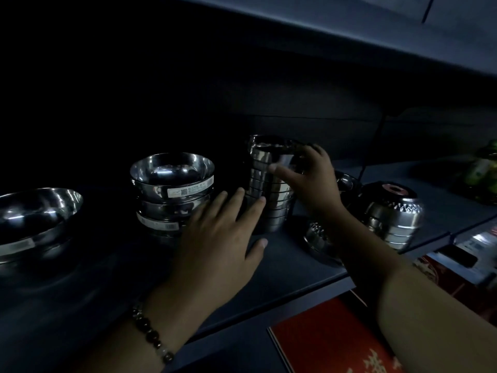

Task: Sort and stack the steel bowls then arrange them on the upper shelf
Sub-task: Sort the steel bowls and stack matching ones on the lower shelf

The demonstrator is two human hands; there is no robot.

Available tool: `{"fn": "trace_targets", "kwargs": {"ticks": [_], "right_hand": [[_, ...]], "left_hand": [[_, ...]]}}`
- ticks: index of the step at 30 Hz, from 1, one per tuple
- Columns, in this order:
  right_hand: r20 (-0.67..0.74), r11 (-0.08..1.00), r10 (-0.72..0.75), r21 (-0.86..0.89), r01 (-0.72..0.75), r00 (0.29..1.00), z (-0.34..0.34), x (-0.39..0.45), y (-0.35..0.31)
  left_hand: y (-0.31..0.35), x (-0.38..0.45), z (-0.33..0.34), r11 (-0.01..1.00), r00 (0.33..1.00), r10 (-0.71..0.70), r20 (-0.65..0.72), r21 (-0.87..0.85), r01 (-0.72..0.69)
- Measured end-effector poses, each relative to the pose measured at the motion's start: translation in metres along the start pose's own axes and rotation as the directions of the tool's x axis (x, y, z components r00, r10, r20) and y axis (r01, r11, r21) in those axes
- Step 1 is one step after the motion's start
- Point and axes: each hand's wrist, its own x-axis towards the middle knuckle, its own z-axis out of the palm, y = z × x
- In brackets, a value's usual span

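Red box (330,343): bottom centre-right of the frame, white characters on top.
Green object (482,168): far right edge, blurred, unidentifiable.
Red packaging (443,275): right, below the shelf edge.

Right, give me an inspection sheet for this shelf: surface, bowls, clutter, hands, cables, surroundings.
Surface: dark shelf, dimly lit.
Job's things: tall stack of small steel bowls; labelled stack of wider bowls; large bowl far left; upturned patterned bowls at right.
Clutter: green item, unclear.
Hands: right hand grips the tall stack; left hand open beside its base.
Cables: nothing seen.
Surroundings: red boxes below; shelf above.
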Motion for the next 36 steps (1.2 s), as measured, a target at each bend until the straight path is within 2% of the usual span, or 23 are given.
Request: {"fn": "trace_targets", "kwargs": {"ticks": [12, 21, 27, 31, 36], "right_hand": [[0.105, 0.996, 0.029, -0.092, -0.019, 0.994, -0.018, -0.030, 0.003], [0.268, 0.942, -0.002, -0.322, 0.092, 0.963, -0.023, -0.041, 0.002], [0.367, 0.817, 0.010, -0.539, 0.204, 0.930, -0.051, -0.066, 0.022], [0.335, 0.799, 0.066, -0.581, 0.152, 0.940, -0.066, -0.097, 0.051], [0.302, 0.828, 0.244, -0.559, -0.036, 0.922, -0.090, -0.116, 0.085]], "left_hand": [[0.003, 0.002, 0.012, 0.999, 1.000, -0.013, -0.019, -0.046, 0.012], [0.017, 0.011, 0.029, 0.998, 1.000, -0.020, 0.015, -0.053, 0.020], [0.033, 0.018, 0.044, 0.998, 0.999, 0.023, 0.043, -0.062, -0.020], [0.047, 0.023, 0.059, 0.994, 0.996, 0.064, 0.060, -0.089, -0.058], [0.065, 0.034, 0.088, 0.989, 0.991, 0.107, 0.086, -0.107, -0.098]]}}
